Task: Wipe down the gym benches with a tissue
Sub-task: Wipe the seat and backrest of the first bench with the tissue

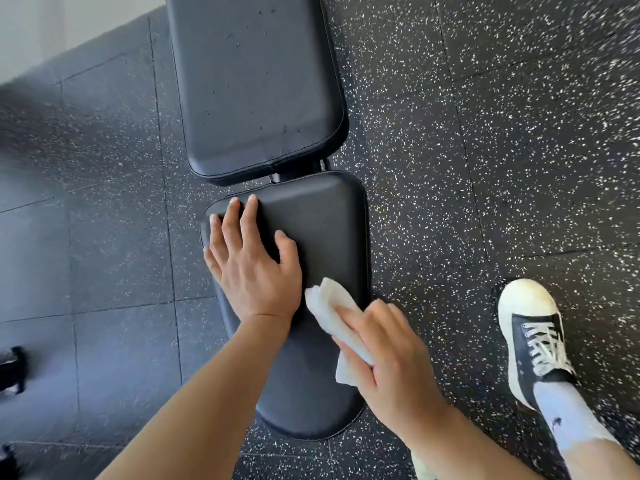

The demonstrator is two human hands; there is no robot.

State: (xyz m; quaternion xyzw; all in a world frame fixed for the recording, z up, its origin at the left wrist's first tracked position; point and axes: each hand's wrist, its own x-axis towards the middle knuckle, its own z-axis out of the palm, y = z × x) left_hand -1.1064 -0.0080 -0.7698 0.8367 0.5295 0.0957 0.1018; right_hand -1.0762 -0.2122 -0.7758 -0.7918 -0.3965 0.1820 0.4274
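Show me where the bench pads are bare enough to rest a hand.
Back pad: wholly bare, only droplets. Seat pad: free along its right side, beyond the tissue. Crowded: its left edge under the left hand, near end under the right hand.

No writing, brand, number or sign can be read anywhere in this view. The black bench pads [311, 237] by the hands are plain, the white tissue [332, 306] in the grip bears no print, and the black and white shoe [533, 337] off to the right of the grip shows no legible mark. A small dark mark on the white sock [561, 417] above that shoe is too small and blurred to make out.
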